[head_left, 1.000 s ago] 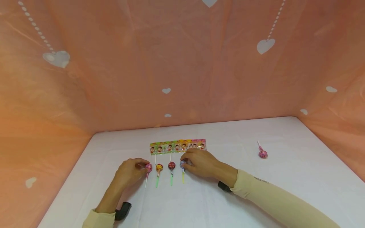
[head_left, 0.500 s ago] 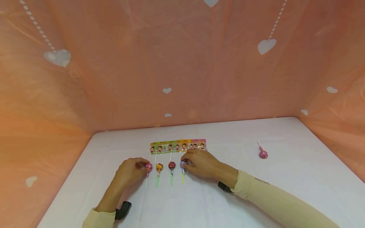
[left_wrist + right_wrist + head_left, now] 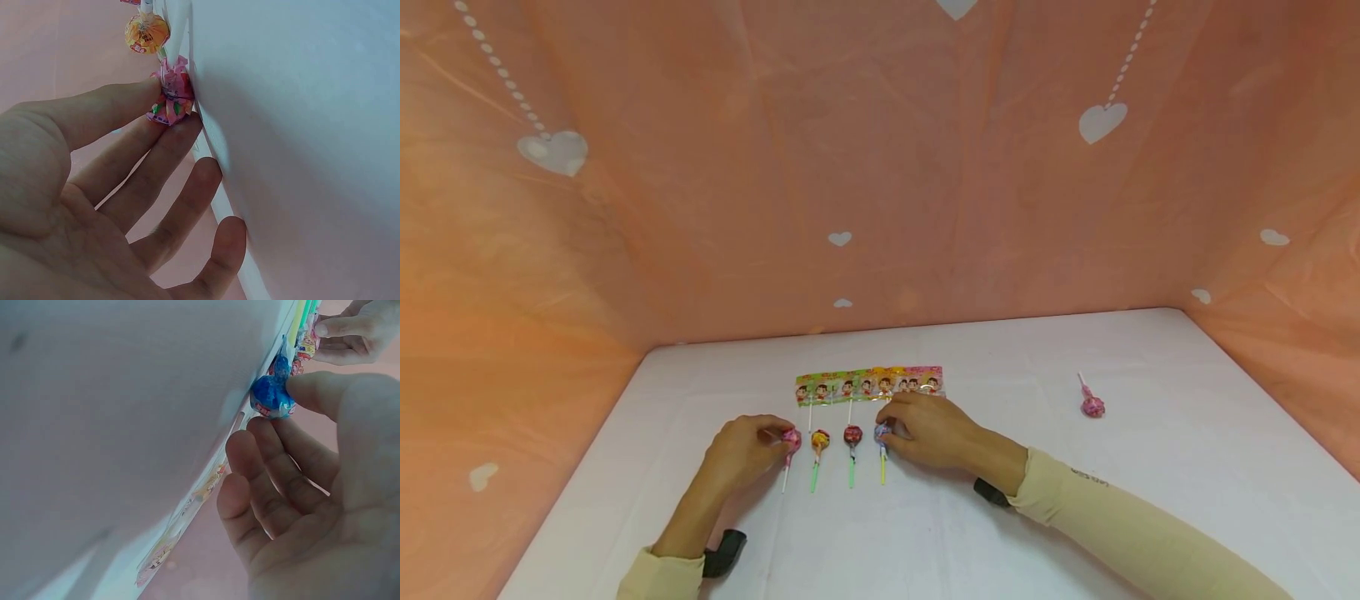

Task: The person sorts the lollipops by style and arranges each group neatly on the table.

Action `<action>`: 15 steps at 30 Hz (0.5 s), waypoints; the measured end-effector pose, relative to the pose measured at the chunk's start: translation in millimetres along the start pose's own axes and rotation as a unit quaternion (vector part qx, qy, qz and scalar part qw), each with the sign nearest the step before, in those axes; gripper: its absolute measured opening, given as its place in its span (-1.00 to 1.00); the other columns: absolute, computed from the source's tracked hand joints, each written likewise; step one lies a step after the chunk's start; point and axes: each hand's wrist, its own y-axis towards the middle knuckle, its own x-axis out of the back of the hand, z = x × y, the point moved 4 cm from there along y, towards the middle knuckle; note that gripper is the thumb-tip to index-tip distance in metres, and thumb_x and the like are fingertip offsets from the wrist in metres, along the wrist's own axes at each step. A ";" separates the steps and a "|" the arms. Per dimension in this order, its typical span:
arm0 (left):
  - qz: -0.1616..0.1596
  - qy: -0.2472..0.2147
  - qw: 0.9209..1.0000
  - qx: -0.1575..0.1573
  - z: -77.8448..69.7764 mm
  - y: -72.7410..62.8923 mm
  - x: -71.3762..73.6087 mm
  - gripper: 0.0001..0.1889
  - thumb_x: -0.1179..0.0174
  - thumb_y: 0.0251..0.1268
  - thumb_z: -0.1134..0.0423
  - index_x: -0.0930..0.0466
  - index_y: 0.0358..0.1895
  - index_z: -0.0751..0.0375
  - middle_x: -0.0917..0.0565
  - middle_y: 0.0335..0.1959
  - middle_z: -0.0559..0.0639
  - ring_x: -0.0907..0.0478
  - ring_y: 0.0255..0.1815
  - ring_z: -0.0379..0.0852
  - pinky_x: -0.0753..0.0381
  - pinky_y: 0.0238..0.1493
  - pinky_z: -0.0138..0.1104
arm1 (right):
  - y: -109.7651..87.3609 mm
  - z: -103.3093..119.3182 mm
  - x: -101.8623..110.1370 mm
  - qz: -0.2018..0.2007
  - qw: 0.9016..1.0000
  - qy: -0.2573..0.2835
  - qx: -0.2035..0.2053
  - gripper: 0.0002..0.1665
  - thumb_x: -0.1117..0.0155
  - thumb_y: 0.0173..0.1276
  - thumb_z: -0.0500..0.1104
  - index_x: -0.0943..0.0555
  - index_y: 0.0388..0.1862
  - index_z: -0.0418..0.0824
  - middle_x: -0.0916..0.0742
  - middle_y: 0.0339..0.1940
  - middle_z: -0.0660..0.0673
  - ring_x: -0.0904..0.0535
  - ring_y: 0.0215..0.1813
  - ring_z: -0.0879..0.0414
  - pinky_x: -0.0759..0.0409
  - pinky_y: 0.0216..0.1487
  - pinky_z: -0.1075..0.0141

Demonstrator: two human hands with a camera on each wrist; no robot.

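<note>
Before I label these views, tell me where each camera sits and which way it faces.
Head: worn on the head, facing forward and down at the lollipop row on the white table; left hand, right hand and sleeves show.
Left wrist: worn there, facing the pink lollipop that the left hand pinches; only that hand shows.
Right wrist: worn there, facing the blue lollipop that the right hand pinches; that hand shows, with the left hand in the upper right corner.
Shared: head and left wrist both show the yellow lollipop.

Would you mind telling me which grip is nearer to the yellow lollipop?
Left: the left grip holds the pink lollipop just left of the yellow lollipop; the right grip holds the blue lollipop, beyond the red lollipop.
</note>
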 end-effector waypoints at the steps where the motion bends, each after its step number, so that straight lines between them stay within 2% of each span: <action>1: 0.000 0.001 1.000 -0.001 0.1 0.1 0.0 -0.75 -0.37 0.17 0.21 -0.76 -0.07 0.12 -0.75 -0.25 -0.02 -0.59 -0.18 -0.05 -0.50 -0.19 -0.14 | -0.1 -0.1 0.0 -0.001 1.000 0.001 0.000 -0.70 -0.25 0.38 0.09 -0.71 -0.02 0.01 -0.73 -0.03 0.08 -0.63 0.16 0.14 -0.63 0.11 0.17; 11: 0.003 0.002 1.000 0.005 0.3 1.1 0.1 -0.74 -0.38 0.18 0.21 -0.76 -0.06 0.11 -0.75 -0.24 -0.02 -0.59 -0.16 -0.04 -0.51 -0.17 -0.11 | -1.8 -2.7 5.3 -0.007 1.000 0.014 -0.016 -0.68 -0.23 0.38 0.04 -0.70 0.03 -0.01 -0.72 -0.03 0.08 -0.64 0.09 0.17 -0.62 0.06 0.17; 15: 0.004 0.003 1.000 0.005 0.0 1.3 -0.2 -0.74 -0.38 0.17 0.21 -0.76 -0.06 0.12 -0.75 -0.24 -0.02 -0.59 -0.16 -0.04 -0.51 -0.16 -0.12 | -9.7 -2.9 12.4 -0.003 0.999 0.025 -0.027 -0.67 -0.19 0.40 0.02 -0.69 0.05 -0.03 -0.72 0.05 0.04 -0.62 0.21 0.08 -0.60 0.15 0.10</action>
